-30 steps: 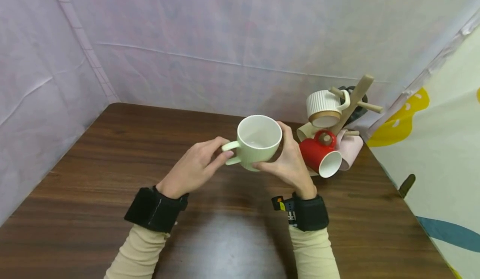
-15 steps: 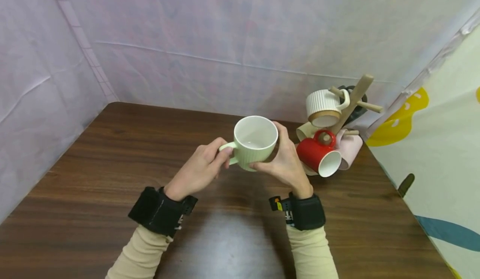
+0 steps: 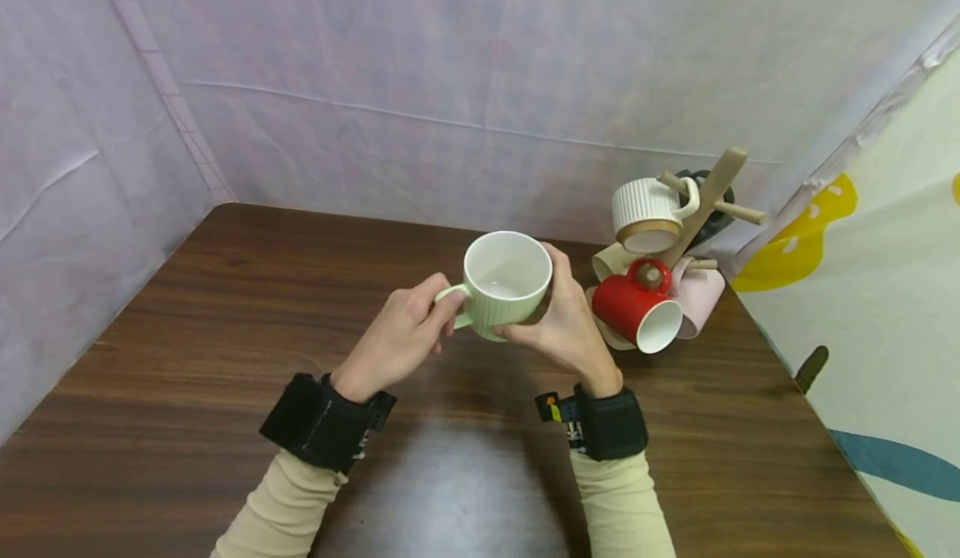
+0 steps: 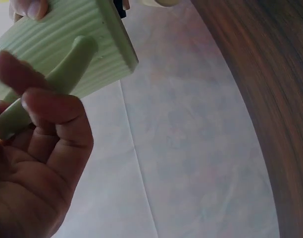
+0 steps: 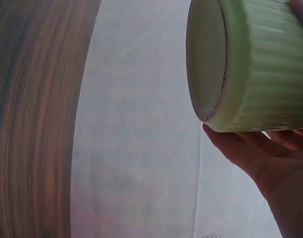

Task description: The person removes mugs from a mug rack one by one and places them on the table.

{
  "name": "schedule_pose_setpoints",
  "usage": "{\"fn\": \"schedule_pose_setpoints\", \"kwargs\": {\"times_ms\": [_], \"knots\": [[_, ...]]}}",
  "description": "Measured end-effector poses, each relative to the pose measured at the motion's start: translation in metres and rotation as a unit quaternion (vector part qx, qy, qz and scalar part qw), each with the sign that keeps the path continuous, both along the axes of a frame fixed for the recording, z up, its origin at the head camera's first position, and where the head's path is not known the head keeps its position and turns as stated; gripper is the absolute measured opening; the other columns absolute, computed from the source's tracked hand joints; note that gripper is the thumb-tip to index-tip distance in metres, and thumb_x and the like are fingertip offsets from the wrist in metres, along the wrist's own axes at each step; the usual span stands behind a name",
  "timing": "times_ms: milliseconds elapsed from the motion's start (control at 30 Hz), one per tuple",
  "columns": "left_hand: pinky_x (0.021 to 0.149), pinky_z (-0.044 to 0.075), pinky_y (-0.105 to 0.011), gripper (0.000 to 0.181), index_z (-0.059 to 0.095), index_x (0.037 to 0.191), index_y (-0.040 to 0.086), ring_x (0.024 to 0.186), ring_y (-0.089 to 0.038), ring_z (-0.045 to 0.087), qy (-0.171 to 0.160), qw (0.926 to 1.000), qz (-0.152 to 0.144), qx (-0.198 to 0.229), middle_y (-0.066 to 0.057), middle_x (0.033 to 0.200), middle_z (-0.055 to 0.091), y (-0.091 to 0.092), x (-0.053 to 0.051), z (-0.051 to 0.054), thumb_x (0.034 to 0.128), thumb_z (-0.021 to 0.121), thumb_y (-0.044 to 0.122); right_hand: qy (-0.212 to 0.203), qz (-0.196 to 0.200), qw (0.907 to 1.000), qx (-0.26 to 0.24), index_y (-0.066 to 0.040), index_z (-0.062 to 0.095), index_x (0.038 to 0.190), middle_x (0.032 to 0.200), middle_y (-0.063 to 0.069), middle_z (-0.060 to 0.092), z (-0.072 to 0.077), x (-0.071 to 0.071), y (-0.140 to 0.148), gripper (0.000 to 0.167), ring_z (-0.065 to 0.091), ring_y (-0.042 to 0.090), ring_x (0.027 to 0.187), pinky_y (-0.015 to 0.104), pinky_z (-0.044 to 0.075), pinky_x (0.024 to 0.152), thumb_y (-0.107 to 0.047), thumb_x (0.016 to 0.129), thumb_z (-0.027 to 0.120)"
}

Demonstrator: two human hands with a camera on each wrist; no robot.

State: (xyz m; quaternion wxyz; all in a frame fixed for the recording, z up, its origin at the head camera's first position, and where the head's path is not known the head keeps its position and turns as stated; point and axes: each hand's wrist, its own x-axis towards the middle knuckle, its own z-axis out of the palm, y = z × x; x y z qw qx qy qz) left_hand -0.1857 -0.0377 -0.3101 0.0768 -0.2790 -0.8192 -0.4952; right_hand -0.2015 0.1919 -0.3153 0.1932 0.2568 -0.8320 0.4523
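A light green ribbed mug (image 3: 501, 308) with a white inside is held up over the table, its mouth tilted toward the head camera. The left hand (image 3: 396, 334) pinches its handle, which points left; in the left wrist view the fingers (image 4: 57, 119) curl round the handle (image 4: 75, 67). On the other side, the right hand (image 3: 567, 324) grips the mug's body, thumb at the front low down, fingers behind. The right wrist view shows the mug's underside (image 5: 206, 59) and the hand (image 5: 270, 163) along its wall.
At the back right of the brown table (image 3: 187, 358), a wooden mug rack (image 3: 720, 183) carries a white ribbed mug (image 3: 645, 208), a red mug (image 3: 626, 304), a pink mug (image 3: 701, 295), and dark and beige ones. Pale cloth walls (image 3: 450, 66) stand behind and left.
The mug and right hand have shifted slightly left. The left hand's fingers have closed further round the handle, its thumb now on top of it.
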Motion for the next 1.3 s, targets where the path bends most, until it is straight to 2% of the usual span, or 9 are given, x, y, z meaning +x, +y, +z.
{"fn": "schedule_pose_setpoints", "kwargs": {"times_ms": [167, 367, 433, 533, 667, 800, 900, 1067, 1300], "knots": [[0.052, 0.049, -0.029, 0.025, 0.053, 0.084, 0.008, 0.054, -0.014, 0.058, 0.004, 0.9997, 0.022, 0.005, 0.000, 0.068, 0.056, 0.001, 0.000, 0.001, 0.1078, 0.052, 0.017, 0.000, 0.004, 1.0000, 0.006, 0.005, 0.034, 0.144, 0.132, 0.024, 0.057, -0.001, -0.001, -0.001, 0.100, 0.058, 0.036, 0.115, 0.051, 0.046, 0.098, 0.001, 0.063, 0.092], [0.051, 0.045, -0.028, 0.026, 0.052, 0.082, 0.009, 0.053, -0.015, 0.057, 0.031, 0.9971, 0.067, 0.017, 0.001, 0.065, 0.055, -0.005, -0.003, 0.001, 0.1065, 0.055, 0.016, -0.030, 0.032, 0.9990, -0.012, 0.004, 0.030, 0.149, 0.143, 0.023, 0.049, 0.007, 0.000, 0.003, 0.097, 0.050, 0.035, 0.129, 0.054, 0.046, 0.102, 0.003, 0.071, 0.089], [0.052, 0.044, -0.028, 0.026, 0.051, 0.081, 0.009, 0.053, -0.015, 0.056, 0.040, 0.9957, 0.081, 0.020, 0.000, 0.065, 0.055, -0.009, -0.005, 0.002, 0.1063, 0.055, 0.015, -0.040, 0.029, 0.9988, -0.008, 0.003, 0.031, 0.149, 0.145, 0.023, 0.047, 0.009, 0.000, 0.008, 0.094, 0.048, 0.036, 0.132, 0.056, 0.045, 0.103, 0.002, 0.074, 0.087], [0.052, 0.043, -0.028, 0.026, 0.051, 0.081, 0.009, 0.054, -0.014, 0.056, 0.044, 0.9933, 0.105, 0.019, -0.001, 0.065, 0.056, -0.016, -0.008, 0.003, 0.1065, 0.055, 0.014, -0.052, 0.012, 0.9983, 0.025, 0.003, 0.039, 0.146, 0.143, 0.022, 0.050, 0.011, 0.000, 0.017, 0.082, 0.050, 0.038, 0.130, 0.057, 0.043, 0.104, -0.003, 0.079, 0.085], [0.053, 0.042, -0.029, 0.026, 0.053, 0.083, 0.008, 0.057, -0.016, 0.057, 0.034, 0.9898, 0.138, 0.009, -0.003, 0.067, 0.056, -0.025, -0.012, 0.004, 0.1073, 0.053, 0.018, -0.051, -0.016, 0.9940, 0.095, 0.003, 0.052, 0.138, 0.137, 0.019, 0.057, 0.012, -0.001, 0.026, 0.067, 0.055, 0.038, 0.125, 0.054, 0.045, 0.103, -0.013, 0.082, 0.084], [0.055, 0.043, -0.032, 0.027, 0.054, 0.085, 0.006, 0.058, -0.017, 0.058, 0.023, 0.9857, 0.167, 0.003, -0.005, 0.069, 0.058, -0.032, -0.016, 0.003, 0.1080, 0.052, 0.021, -0.023, -0.056, 0.9840, 0.168, 0.002, 0.060, 0.131, 0.129, 0.019, 0.062, 0.011, 0.000, 0.030, 0.057, 0.058, 0.037, 0.119, 0.053, 0.046, 0.100, -0.019, 0.084, 0.084], [0.057, 0.044, -0.034, 0.027, 0.055, 0.086, 0.005, 0.058, -0.019, 0.059, 0.021, 0.9824, 0.186, 0.004, -0.007, 0.071, 0.058, -0.037, -0.019, 0.002, 0.1081, 0.052, 0.021, -0.011, -0.078, 0.9757, 0.205, 0.002, 0.064, 0.126, 0.123, 0.019, 0.065, 0.009, 0.000, 0.031, 0.049, 0.060, 0.038, 0.116, 0.054, 0.046, 0.098, -0.018, 0.085, 0.081], [0.060, 0.046, -0.034, 0.028, 0.056, 0.090, 0.003, 0.061, -0.021, 0.063, 0.008, 0.9782, 0.208, 0.001, -0.009, 0.076, 0.061, -0.046, -0.021, 0.000, 0.1090, 0.049, 0.022, -0.022, -0.088, 0.9692, 0.229, 0.002, 0.067, 0.121, 0.118, 0.019, 0.068, 0.008, 0.000, 0.032, 0.038, 0.063, 0.039, 0.108, 0.055, 0.049, 0.091, -0.013, 0.087, 0.077], [0.064, 0.048, -0.035, 0.030, 0.055, 0.092, 0.003, 0.068, -0.025, 0.066, -0.017, 0.9716, 0.235, -0.019, -0.012, 0.083, 0.062, -0.059, -0.026, -0.006, 0.1102, 0.046, 0.025, -0.048, -0.081, 0.9654, 0.243, 0.002, 0.066, 0.120, 0.115, 0.019, 0.068, 0.006, 0.000, 0.033, 0.037, 0.065, 0.040, 0.103, 0.054, 0.051, 0.087, -0.014, 0.089, 0.076]]}}
